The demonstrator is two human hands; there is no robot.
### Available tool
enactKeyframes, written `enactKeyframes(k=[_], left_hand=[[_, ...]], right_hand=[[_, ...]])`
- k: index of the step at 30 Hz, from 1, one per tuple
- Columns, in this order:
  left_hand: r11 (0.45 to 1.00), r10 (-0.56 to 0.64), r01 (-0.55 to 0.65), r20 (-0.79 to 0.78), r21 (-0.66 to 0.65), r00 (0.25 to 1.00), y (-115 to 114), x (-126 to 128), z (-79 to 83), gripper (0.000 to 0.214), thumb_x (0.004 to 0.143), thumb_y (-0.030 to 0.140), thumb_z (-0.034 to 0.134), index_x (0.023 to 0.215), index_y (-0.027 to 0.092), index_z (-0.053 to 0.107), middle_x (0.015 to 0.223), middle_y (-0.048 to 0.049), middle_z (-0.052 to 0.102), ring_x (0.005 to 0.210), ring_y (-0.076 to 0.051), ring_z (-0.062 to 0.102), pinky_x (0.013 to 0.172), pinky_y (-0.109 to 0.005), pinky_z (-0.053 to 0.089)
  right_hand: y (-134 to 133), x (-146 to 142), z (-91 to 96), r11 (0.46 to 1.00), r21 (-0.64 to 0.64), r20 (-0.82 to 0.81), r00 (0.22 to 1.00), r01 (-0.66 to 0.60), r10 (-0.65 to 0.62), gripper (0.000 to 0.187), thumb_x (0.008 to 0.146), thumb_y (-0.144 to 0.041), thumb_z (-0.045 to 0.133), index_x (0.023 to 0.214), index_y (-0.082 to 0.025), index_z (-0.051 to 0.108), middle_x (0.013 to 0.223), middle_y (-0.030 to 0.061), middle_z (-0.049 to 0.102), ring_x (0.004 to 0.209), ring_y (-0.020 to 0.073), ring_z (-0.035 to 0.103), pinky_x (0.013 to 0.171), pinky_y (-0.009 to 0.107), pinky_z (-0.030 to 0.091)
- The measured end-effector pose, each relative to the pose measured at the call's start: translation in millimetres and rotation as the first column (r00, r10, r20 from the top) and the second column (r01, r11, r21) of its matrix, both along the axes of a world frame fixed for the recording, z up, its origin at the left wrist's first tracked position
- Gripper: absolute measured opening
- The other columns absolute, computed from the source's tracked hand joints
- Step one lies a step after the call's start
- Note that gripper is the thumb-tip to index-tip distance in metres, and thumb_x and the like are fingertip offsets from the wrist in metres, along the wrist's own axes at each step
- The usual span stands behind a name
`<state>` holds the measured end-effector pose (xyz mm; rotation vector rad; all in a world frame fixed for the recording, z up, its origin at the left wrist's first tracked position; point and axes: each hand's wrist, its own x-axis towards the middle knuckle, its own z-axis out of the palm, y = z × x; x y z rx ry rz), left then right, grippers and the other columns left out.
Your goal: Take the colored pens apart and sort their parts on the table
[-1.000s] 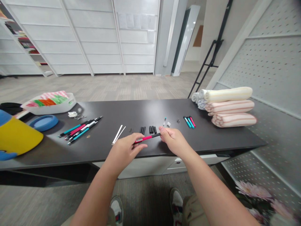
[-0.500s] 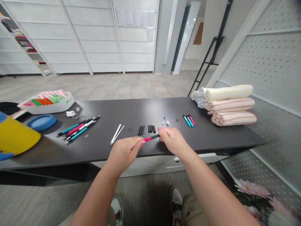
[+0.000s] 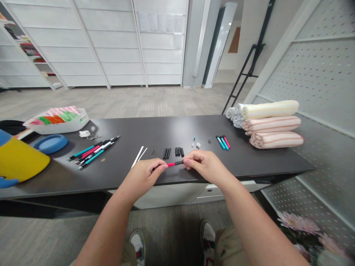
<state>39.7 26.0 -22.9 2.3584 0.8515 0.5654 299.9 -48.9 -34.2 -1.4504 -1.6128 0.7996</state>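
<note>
A red pen with a black grip lies level between my hands, just above the front edge of the dark table. My left hand is closed on its red end. The fingertips of my right hand pinch the black end, hiding its tip. Beyond the hands are black sleeves, thinner black tubes, small springs and small white pieces. White refill tubes lie behind my left hand. Teal and red barrels rest to the right.
Several pens are piled at the left, near a blue round dish, a yellow container and a white basket. Rolled towels are stacked at the table's right end. A white drawer unit stands underneath.
Both hands have shifted slightly left with the pen. The right fingers have changed their hold on the black end, spreading a little lower; the pen sits more level.
</note>
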Motion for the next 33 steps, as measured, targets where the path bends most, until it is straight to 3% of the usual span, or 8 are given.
enactKeyframes(k=[6, 9, 13, 17, 21, 25, 30, 33], left_hand=[[1.0, -0.018, 0.018, -0.013, 0.004, 1.0, -1.0, 0.2, -0.3, 0.032, 0.107, 0.041, 0.049, 0.105, 0.026, 0.077, 0.1, -0.0016, 0.079, 0.091, -0.019, 0.07, 0.079, -0.027, 0.047], [1.0, -0.019, 0.019, -0.006, 0.007, 1.0, -0.6, 0.7, -1.0, 0.032, 0.107, 0.042, 0.049, 0.105, 0.026, 0.077, 0.102, -0.0018, 0.079, 0.093, -0.02, 0.071, 0.081, -0.027, 0.048], [1.0, -0.021, 0.021, 0.003, 0.007, 1.0, 0.0, 1.0, -1.4, 0.034, 0.107, 0.043, 0.048, 0.106, 0.025, 0.077, 0.103, -0.0027, 0.079, 0.093, -0.02, 0.071, 0.081, -0.028, 0.048], [1.0, -0.002, 0.002, -0.003, 0.002, 1.0, -0.1, 1.3, -1.6, 0.034, 0.107, 0.044, 0.049, 0.105, 0.026, 0.077, 0.102, -0.0021, 0.079, 0.093, -0.02, 0.071, 0.08, -0.027, 0.048], [1.0, 0.008, -0.008, -0.003, 0.003, 1.0, 0.3, 1.8, -3.3, 0.032, 0.107, 0.044, 0.05, 0.105, 0.026, 0.076, 0.102, -0.0014, 0.079, 0.093, -0.02, 0.071, 0.08, -0.027, 0.047], [1.0, 0.018, -0.018, -0.005, 0.01, 1.0, 1.1, 2.0, -5.1, 0.032, 0.107, 0.044, 0.05, 0.104, 0.026, 0.076, 0.101, -0.0014, 0.079, 0.092, -0.02, 0.07, 0.079, -0.028, 0.047], [0.999, 0.023, -0.023, -0.008, 0.023, 1.0, 0.9, 2.2, -5.1, 0.033, 0.107, 0.044, 0.049, 0.104, 0.026, 0.076, 0.1, -0.0021, 0.079, 0.09, -0.021, 0.071, 0.077, -0.028, 0.048], [1.0, 0.022, -0.021, -0.009, 0.02, 1.0, 0.7, 2.2, -4.0, 0.032, 0.106, 0.044, 0.049, 0.104, 0.026, 0.076, 0.099, -0.0019, 0.079, 0.089, -0.021, 0.071, 0.077, -0.027, 0.048]], right_hand=[[1.5, 6.8, -7.0, 0.996, -0.086, -0.165, 0.986, -0.012, -0.003, 0.029, 0.082, -0.044, 0.083, 0.096, -0.018, 0.078, 0.085, 0.0049, 0.079, 0.076, 0.0184, 0.07, 0.07, 0.029, 0.052], [0.9, 8.0, -2.4, 0.994, -0.112, -0.124, 0.992, -0.014, 0.0, 0.031, 0.089, -0.047, 0.076, 0.102, -0.019, 0.077, 0.086, 0.0053, 0.079, 0.072, 0.0171, 0.069, 0.067, 0.028, 0.052], [-0.8, 9.3, 1.6, 0.996, -0.093, 0.064, 0.998, 0.001, 0.005, 0.035, 0.099, -0.047, 0.06, 0.084, -0.019, 0.076, 0.079, 0.0039, 0.078, 0.06, 0.0133, 0.063, 0.062, 0.026, 0.047], [-0.1, 10.4, -2.5, 0.998, -0.069, 0.013, 1.0, 0.004, -0.003, 0.023, 0.091, -0.043, 0.073, 0.097, -0.021, 0.075, 0.074, 0.0, 0.073, 0.063, 0.014, 0.062, 0.06, 0.025, 0.045], [0.4, 9.1, -2.6, 0.998, -0.07, 0.013, 1.0, -0.005, 0.006, 0.032, 0.092, -0.044, 0.072, 0.113, -0.021, 0.073, 0.082, 0.0019, 0.076, 0.068, 0.0152, 0.064, 0.063, 0.025, 0.048], [0.0, 8.2, -1.5, 0.995, -0.098, 0.016, 1.0, -0.018, 0.02, 0.029, 0.099, -0.045, 0.061, 0.098, -0.02, 0.076, 0.087, 0.0037, 0.079, 0.063, 0.0135, 0.064, 0.063, 0.026, 0.049], [0.3, 8.9, -4.8, 0.994, -0.113, -0.087, 0.996, -0.01, 0.001, 0.032, 0.088, -0.044, 0.076, 0.108, -0.02, 0.072, 0.074, 0.0005, 0.072, 0.063, 0.0154, 0.067, 0.059, 0.025, 0.048], [0.8, 7.7, -5.3, 0.993, -0.119, -0.125, 0.992, -0.01, -0.005, 0.031, 0.089, -0.045, 0.075, 0.105, -0.019, 0.073, 0.081, 0.0024, 0.074, 0.063, 0.0144, 0.067, 0.061, 0.026, 0.049]])
